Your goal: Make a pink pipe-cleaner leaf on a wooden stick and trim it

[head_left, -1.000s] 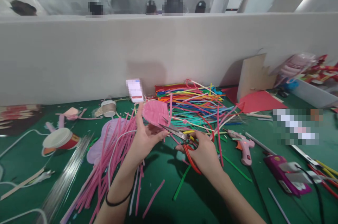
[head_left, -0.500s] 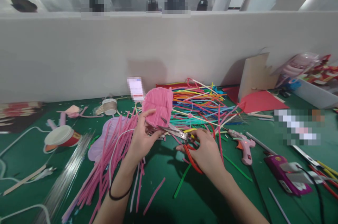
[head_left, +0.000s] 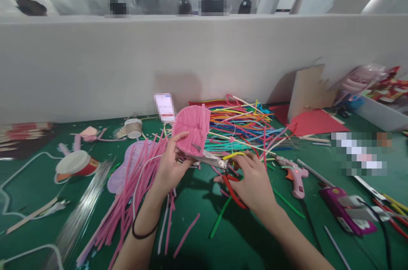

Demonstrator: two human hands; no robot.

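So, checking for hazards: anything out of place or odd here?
The pink hot-glue gun, a red light showing on it, lies on its side on the green table mat, right of the right hand holding red-handled scissors. Cut pipe-cleaner bits lie strewn between the forearms. The left hand grips a pink fuzzy piece.

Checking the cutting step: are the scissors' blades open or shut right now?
Open: the scissors in the right hand show two blades parted at the pink pipe-cleaner piece, held by the left hand.
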